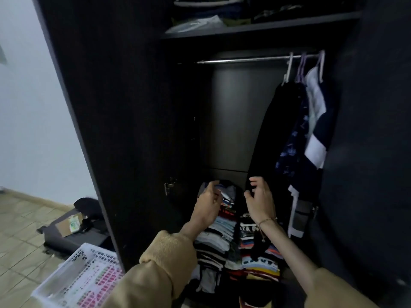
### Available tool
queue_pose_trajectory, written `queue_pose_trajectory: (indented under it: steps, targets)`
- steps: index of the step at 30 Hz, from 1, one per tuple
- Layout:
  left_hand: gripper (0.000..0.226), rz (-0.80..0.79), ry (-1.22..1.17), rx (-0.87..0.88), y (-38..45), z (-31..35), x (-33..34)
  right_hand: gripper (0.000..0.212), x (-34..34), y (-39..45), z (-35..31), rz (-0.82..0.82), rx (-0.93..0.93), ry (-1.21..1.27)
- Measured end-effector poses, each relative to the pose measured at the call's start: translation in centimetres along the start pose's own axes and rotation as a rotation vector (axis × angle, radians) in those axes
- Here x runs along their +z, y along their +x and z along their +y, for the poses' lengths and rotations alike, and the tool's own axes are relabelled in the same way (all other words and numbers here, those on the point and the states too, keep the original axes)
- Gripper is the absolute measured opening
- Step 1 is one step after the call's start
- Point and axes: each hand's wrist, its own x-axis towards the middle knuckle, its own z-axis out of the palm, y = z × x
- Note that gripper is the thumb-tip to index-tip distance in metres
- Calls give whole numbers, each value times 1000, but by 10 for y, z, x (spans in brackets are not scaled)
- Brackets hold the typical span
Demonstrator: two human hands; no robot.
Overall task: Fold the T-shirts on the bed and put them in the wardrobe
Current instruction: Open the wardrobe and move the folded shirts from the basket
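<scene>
A white plastic basket is seen nearest, on the tiled floor at the left. Beyond it, two stacks of folded T-shirts are stored low inside the dark wardrobe. The left hand is held over the left stack, the right hand over the right, fingers loosely curled, nothing gripped. Farther back, garments are hung from a rail.

To my left a pale wall meets a beige tiled floor. Near me there sits a white lattice basket; farther off, a dark suitcase lies open. The light is dim.
</scene>
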Motion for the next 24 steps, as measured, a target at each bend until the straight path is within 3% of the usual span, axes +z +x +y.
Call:
queue_pose_trajectory:
  steps: [16, 20, 24]
  targets:
    - [38, -212, -222, 305, -5, 120, 50, 36, -156, -11, -58, 468, -284, -117]
    - [46, -294, -243, 432, -11, 159, 73, 34, -191, -11, -68, 664, -415, -253]
    - [59, -387, -259, 488, -14, 192, 96, 35, -220, -12, -64, 845, -404, -394]
